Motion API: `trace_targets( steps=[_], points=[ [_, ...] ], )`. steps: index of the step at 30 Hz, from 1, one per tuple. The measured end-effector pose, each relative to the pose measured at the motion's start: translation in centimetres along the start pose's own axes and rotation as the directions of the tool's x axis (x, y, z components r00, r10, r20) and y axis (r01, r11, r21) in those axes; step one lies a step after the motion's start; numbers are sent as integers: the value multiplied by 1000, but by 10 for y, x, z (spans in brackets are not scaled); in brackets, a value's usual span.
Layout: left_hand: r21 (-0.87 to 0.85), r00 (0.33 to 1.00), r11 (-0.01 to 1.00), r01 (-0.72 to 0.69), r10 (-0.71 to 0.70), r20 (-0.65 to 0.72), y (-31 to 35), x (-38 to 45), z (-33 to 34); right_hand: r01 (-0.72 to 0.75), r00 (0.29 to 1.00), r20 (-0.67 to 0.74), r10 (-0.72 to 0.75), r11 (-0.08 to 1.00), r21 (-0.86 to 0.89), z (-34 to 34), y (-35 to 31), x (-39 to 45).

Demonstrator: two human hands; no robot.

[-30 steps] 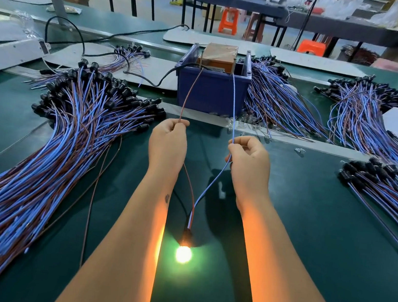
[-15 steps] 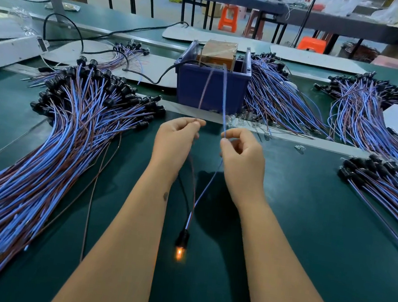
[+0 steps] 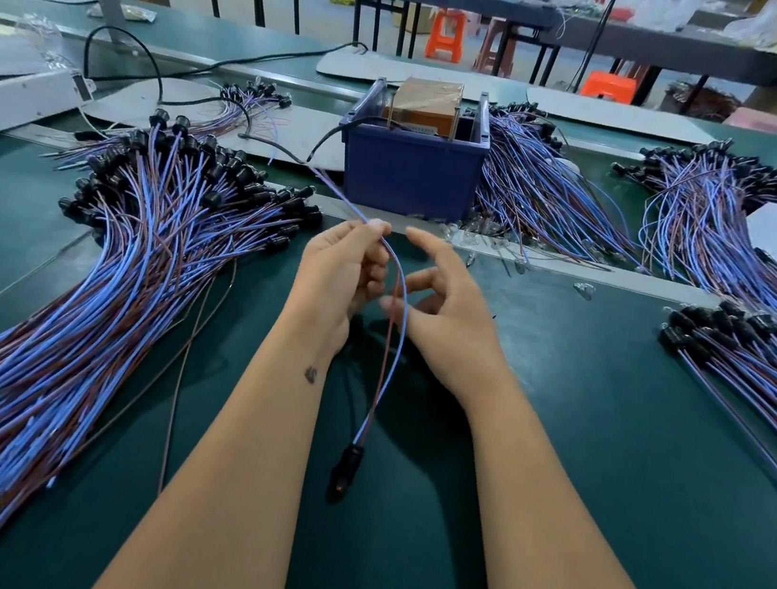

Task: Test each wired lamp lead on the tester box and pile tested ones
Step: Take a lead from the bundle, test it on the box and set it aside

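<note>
The lead [image 3: 389,344] hangs at the middle of your view: your left hand [image 3: 339,277] pinches both its wires together near their bare ends, and its black lamp holder [image 3: 344,470] dangles toward 6 o'clock, just over the bench [image 3: 601,474], dark but for a faint ember. Your right hand [image 3: 448,317] sits just beside the wires with loose, spread fingers, holding nothing. At 12 o'clock stands the tester box [image 3: 415,163], apart from the wire ends, so this lead looks tested and due for piling. The big pile [image 3: 72,325] from 9 to 7 o'clock is probably the finished stock. Bundles [image 3: 741,364] at 3 o'clock and more [image 3: 541,191] at 1 o'clock likely await testing, so much remains.
</note>
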State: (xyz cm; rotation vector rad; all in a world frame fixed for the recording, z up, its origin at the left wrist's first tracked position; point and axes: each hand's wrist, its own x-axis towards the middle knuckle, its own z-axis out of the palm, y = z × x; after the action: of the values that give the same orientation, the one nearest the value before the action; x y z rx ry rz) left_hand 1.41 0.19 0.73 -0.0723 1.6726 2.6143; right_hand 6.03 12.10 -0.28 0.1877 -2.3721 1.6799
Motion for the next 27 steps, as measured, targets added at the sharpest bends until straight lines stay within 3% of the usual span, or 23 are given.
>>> trace_targets(
  steps=[2, 4, 6, 9, 12, 15, 17, 19, 21, 22, 23, 25, 27],
  points=[
    [17, 999, 1000, -19, 19, -34, -1, 2, -3, 14, 996, 83, -16, 999, 30, 1, -3, -1],
    [44, 997, 999, -23, 26, -73, -2, 3, -4, 18, 997, 71, -34, 976, 216, 1, -6, -2],
    [-26, 994, 1000, -16, 13, -106, -1, 4, -5, 26, 999, -39, -12, 923, 383, 1, -8, -1],
    [-216, 994, 976, -5, -19, -109, 2, 4, -7, -6, 966, -223, 128, 879, 478, -4, -6, 3],
    [-239, 1000, 971, -10, 16, 25, 6, 0, -7, -10, 912, -335, 237, 829, 559, -11, 0, 8],
    [-27, 959, 998, -58, 63, 276, 7, -8, -3, -35, 848, -423, 320, 830, 557, -21, 5, 12],
    [184, 893, 976, -118, 23, 450, 2, -13, 0, -81, 810, -474, 346, 866, 494, -32, 10, 15],
    [343, 772, 925, -162, -98, 628, -4, -15, 3, -174, 810, -498, 311, 937, 302, -45, 15, 15],
    [418, 583, 896, -152, -260, 769, -9, -19, 7, -268, 859, -456, 232, 963, -15, -58, 21, 13],
    [440, 512, 885, -154, -309, 801, -10, -20, 9, -273, 894, -405, 193, 950, -150, -63, 23, 11],
    [447, 484, 879, -165, -323, 814, -10, -20, 9, -258, 924, -345, 163, 933, -251, -68, 24, 9],
    [428, 532, 886, -178, -279, 800, -10, -19, 8, -228, 957, -256, 137, 901, -369, -73, 25, 6],
    [419, 632, 895, -153, -238, 738, -10, -18, 8, -225, 966, -216, 145, 882, -415, -75, 26, 4]
  ],
)
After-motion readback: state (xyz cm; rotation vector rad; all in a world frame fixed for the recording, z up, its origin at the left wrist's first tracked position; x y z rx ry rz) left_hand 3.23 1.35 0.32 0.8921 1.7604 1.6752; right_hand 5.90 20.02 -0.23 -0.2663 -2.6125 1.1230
